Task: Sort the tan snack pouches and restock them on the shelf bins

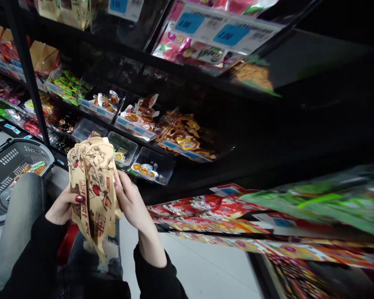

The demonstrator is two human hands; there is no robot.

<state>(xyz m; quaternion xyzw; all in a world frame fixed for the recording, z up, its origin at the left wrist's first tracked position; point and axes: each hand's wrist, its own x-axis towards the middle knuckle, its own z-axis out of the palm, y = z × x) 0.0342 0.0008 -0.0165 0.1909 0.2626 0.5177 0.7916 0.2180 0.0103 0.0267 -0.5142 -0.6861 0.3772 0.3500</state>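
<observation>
Both of my hands hold a tan paper snack bag printed with brown drawings and red marks, upright in front of me. My left hand grips its left edge, thumb on the front. My right hand wraps the right edge, fingers curled behind it. A second similar bag seems to lie behind the first. Black sleeves cover both wrists.
A grey shopping basket with a packet inside sits at the left near my knee. Dark store shelves hold clear bins of small wrapped snacks. Red and green packets fill the low shelf at right. Blue price tags hang above.
</observation>
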